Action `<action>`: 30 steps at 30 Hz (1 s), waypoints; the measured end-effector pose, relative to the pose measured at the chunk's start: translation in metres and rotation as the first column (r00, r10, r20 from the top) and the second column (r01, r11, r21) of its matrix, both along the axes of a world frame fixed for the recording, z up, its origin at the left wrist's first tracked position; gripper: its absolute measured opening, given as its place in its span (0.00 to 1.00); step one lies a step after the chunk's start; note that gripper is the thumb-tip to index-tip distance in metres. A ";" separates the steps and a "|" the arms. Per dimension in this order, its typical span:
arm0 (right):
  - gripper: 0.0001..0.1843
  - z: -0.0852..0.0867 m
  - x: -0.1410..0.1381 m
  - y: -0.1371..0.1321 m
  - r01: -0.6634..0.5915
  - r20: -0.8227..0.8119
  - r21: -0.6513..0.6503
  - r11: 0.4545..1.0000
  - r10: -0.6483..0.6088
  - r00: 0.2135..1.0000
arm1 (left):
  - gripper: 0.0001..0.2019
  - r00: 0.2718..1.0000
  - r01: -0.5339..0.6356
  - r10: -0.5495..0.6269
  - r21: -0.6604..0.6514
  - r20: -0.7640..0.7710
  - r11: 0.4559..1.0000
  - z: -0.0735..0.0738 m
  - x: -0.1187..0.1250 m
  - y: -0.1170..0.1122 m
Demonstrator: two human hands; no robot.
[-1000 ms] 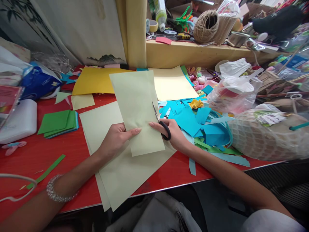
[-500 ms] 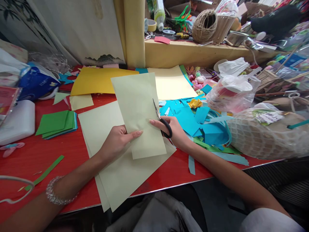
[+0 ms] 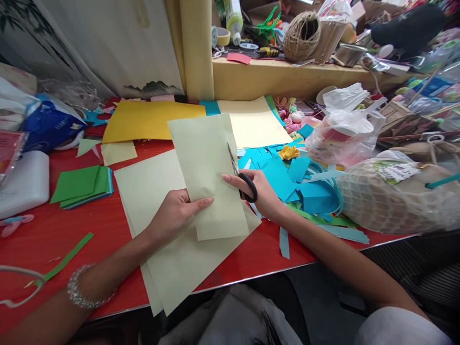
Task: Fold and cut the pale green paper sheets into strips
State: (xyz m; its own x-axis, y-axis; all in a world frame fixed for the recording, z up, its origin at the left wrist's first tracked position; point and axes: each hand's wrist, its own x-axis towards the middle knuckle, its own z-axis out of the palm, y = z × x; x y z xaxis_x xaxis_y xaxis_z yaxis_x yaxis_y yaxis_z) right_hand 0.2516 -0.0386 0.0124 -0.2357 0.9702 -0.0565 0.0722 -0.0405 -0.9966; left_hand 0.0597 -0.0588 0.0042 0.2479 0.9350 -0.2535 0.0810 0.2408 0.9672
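Observation:
A pale green sheet of paper [image 3: 204, 158] is held up over the table, pinched at its left edge by my left hand [image 3: 178, 211], thumb on top and the other fingers behind. My right hand [image 3: 260, 191] grips black-handled scissors [image 3: 247, 187], with fingers in the loops. The blades point away from me and lie over the right part of the sheet; whether they are cutting cannot be made out. My right thumb rests against the paper. Beneath, larger pale green sheets [image 3: 151, 177] lie on the red table [image 3: 230, 273], their front corner overhanging its edge.
Blue paper scraps [image 3: 276, 175] lie to the right, beside a net-wrapped bundle [image 3: 391, 196] and a plastic bag [image 3: 345, 124]. Green squares [image 3: 79, 184] are stacked at left. Yellow sheets [image 3: 151, 120] and cream sheets [image 3: 251, 122] lie behind. A cluttered ledge [image 3: 280, 74] holds twine [image 3: 302, 36].
The top of the held sheet has dipped slightly toward me. Both hands keep their hold on the paper and the scissors, and the view has shifted a little.

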 end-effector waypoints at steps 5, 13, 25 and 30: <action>0.23 0.001 0.000 0.000 -0.001 -0.010 -0.007 1.000 0.001 1.000 | 0.11 0.999 0.006 -0.005 0.011 -0.054 1.000 0.000 0.001 -0.001; 0.24 0.002 0.000 -0.001 0.009 -0.004 0.006 1.000 -0.009 1.000 | 0.12 0.980 0.043 -0.027 0.076 -0.195 0.996 -0.001 0.003 -0.002; 0.23 0.001 0.000 0.001 0.020 -0.051 0.016 1.000 -0.019 0.998 | 0.16 0.897 0.125 0.006 0.267 -0.442 0.956 -0.005 0.004 -0.006; 0.21 -0.001 0.001 0.001 -0.007 -0.095 0.018 1.000 0.009 0.995 | 0.22 0.854 0.189 0.020 0.347 -0.520 0.919 -0.008 0.005 -0.008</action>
